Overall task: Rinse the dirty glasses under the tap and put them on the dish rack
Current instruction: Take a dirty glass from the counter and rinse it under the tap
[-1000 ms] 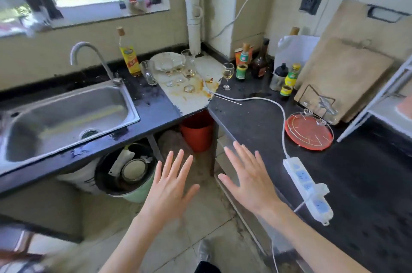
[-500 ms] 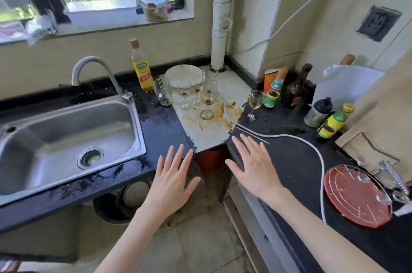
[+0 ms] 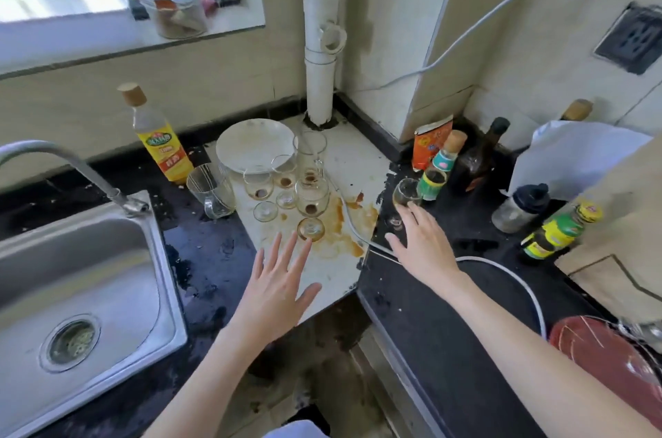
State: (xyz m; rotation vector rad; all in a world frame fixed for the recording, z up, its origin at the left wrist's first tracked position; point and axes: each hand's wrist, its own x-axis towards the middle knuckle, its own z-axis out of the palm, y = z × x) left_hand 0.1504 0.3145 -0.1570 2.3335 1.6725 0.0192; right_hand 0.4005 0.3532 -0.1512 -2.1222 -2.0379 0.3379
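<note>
Both hands are spread with straight fingers, the left hand [image 3: 276, 289] near the stained wine glasses [image 3: 311, 197], the right hand [image 3: 422, 244] touching a single wine glass [image 3: 406, 195] on the desk [image 3: 430, 323].

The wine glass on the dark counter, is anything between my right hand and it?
Nothing visible blocks it. The right hand reaches with straight fingers, fingertips almost at the wine glass. The white cable runs under the hand, and condiment bottles stand close behind the glass, so grip carefully.
</note>
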